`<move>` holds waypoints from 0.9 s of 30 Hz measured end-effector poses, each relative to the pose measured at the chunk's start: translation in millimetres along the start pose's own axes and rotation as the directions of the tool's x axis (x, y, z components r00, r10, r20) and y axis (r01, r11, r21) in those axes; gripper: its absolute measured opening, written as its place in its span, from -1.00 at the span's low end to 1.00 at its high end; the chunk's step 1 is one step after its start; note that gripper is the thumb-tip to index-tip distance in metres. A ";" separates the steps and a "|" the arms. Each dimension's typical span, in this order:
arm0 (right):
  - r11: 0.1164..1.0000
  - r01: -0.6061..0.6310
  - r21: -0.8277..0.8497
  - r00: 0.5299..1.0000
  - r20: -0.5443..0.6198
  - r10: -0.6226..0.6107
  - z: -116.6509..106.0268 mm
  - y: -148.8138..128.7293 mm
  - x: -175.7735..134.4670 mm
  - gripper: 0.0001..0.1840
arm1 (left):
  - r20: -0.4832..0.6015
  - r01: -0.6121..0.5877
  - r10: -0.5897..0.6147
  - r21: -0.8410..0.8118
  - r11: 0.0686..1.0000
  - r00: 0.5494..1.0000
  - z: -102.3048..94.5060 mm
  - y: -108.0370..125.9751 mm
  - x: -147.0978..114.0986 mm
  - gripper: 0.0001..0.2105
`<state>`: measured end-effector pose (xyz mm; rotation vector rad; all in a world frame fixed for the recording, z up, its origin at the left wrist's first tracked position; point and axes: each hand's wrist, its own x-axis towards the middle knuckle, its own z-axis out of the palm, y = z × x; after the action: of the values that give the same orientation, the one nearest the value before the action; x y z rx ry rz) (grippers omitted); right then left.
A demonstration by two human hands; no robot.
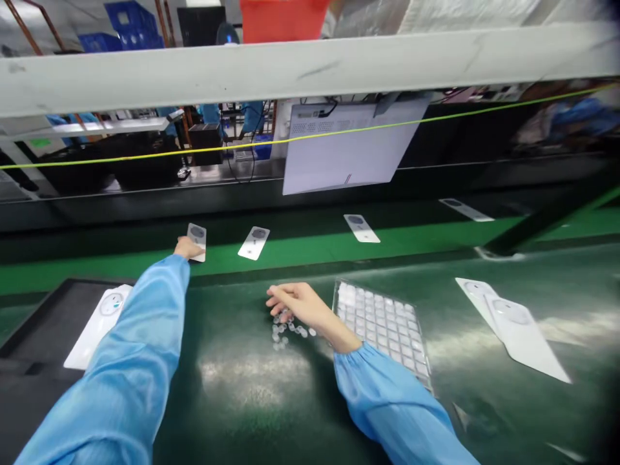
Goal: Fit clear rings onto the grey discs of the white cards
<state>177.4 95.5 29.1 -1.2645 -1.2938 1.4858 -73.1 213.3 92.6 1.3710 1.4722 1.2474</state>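
My left hand reaches out to the green belt, its fingers closed on the near left edge of a white panel with a grey round mark. A similar white panel lies just right of it. Over the dark green bench, my right hand hovers with loosely bent fingers slightly apart, and nothing shows in them. Under its fingertips small clear round pieces lie scattered. Beside my right wrist sits a clear tray of whitish pieces in rows, partly hidden by my sleeve.
More white panels lie on the belt. Two overlapping white panels rest at the bench's right. Another panel lies on a black tray at left. A white beam and a yellow cord cross above the belt.
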 end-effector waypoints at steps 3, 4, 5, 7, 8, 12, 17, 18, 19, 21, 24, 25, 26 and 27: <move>0.997 0.073 0.033 0.995 -0.067 -0.071 -7.5 4.7 -8.3 -0.67 | 0.111 0.000 0.007 -0.062 0.998 0.994 10.3 -5.3 -41.6 -0.87; 0.994 0.100 0.037 0.993 -0.065 -0.097 -6.7 6.4 -12.0 -0.66 | 0.164 0.011 0.003 -0.080 0.997 0.986 16.2 -10.8 -64.1 -0.81; 0.992 0.124 0.032 0.991 -0.045 -0.123 -4.4 8.9 -16.7 -0.63 | 0.239 0.029 -0.004 -0.103 0.994 0.971 22.1 -17.5 -89.3 -0.72; 0.987 0.161 0.019 0.987 0.017 -0.161 3.0 16.5 -29.1 -0.56 | 0.430 0.090 -0.017 -0.151 0.985 0.903 31.5 -31.5 -140.6 -0.59; 0.986 0.165 0.018 0.984 0.058 -0.166 7.0 21.4 -36.2 -0.54 | 0.529 0.134 -0.037 -0.147 0.980 0.848 34.5 -37.7 -162.9 -0.59; 0.994 0.113 -0.010 0.950 0.294 -0.106 20.2 42.0 -60.6 -0.61 | 0.470 0.253 -0.110 -0.251 0.934 0.876 40.5 -55.4 -208.1 -0.56; 0.984 0.132 -0.121 0.910 0.407 -0.073 30.1 56.9 -68.6 -0.66 | 0.306 0.408 -0.291 -0.460 0.788 0.906 49.6 -70.2 -210.0 -0.53; 0.985 0.124 -0.124 0.913 0.403 -0.064 30.9 57.9 -68.7 -0.66 | 0.310 0.420 -0.299 -0.476 0.773 0.902 51.0 -71.7 -210.3 -0.52; 0.987 0.111 -0.119 0.914 0.402 -0.054 31.1 58.3 -68.8 -0.64 | 0.312 0.425 -0.302 -0.488 0.762 0.901 52.0 -72.6 -211.0 -0.51; 0.990 0.093 -0.109 0.911 0.410 -0.041 30.0 57.9 -69.0 -0.62 | 0.303 0.429 -0.311 -0.503 0.751 0.901 52.7 -73.6 -212.5 -0.50; 0.965 0.171 -0.201 0.950 0.293 -0.107 26.6 55.3 -69.5 -0.63 | 0.289 0.443 -0.341 -0.478 0.759 0.895 52.2 -74.3 -214.1 -0.58; 0.935 0.226 -0.272 0.966 0.188 -0.179 25.6 54.3 -69.5 -0.64 | 0.288 0.445 -0.345 -0.459 0.769 0.893 52.1 -74.4 -214.6 -0.60; 0.890 0.289 -0.354 0.957 0.087 -0.276 24.7 53.7 -69.4 -0.67 | 0.287 0.439 -0.342 -0.434 0.786 0.895 52.2 -74.5 -215.2 -0.63; 0.829 0.351 -0.434 0.924 0.019 -0.381 24.0 53.7 -69.2 -0.70 | 0.282 0.424 -0.330 -0.402 0.812 0.901 52.5 -74.3 -216.1 -0.66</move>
<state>170.6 14.4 -11.2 -1.2286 -1.7703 0.9008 -11.1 12.3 -10.9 0.8071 1.1418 1.0676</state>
